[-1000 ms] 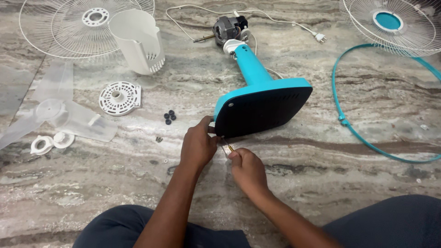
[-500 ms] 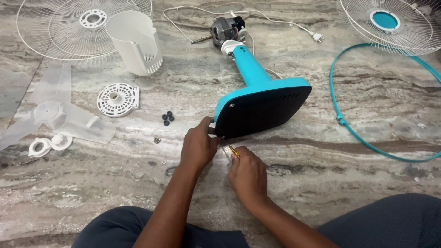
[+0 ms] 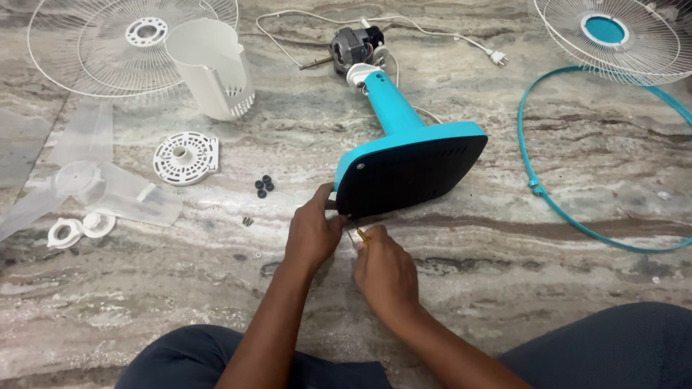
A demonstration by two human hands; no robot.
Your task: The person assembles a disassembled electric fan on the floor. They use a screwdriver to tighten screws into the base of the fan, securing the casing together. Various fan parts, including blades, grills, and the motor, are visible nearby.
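The fan stand (image 3: 407,162) lies tipped on its side on the marble floor (image 3: 468,288), its long axis running from the square base nearest the person up and away to the left, where the turquoise neck ends in a white collar beside the bare motor (image 3: 353,45). The base shows its dark underside toward the camera — a flat black plate with rounded corners, a row of slots near one edge and a small screw at the upper left, rimmed in turquoise. The left hand (image 3: 311,232) grips the lower left corner of the base, fingers curled onto its edge. The right hand (image 3: 386,268) is clenched around a thin screwdriver (image 3: 358,233) with a yellowish handle, the tip slanting up-left to touch that same corner. Out to the left lie small black rubber feet (image 3: 264,184), a white round vented plate (image 3: 186,157), a clear fan blade (image 3: 94,180) and a white motor housing (image 3: 213,65) — a turquoise ring (image 3: 537,187) lies to the right.
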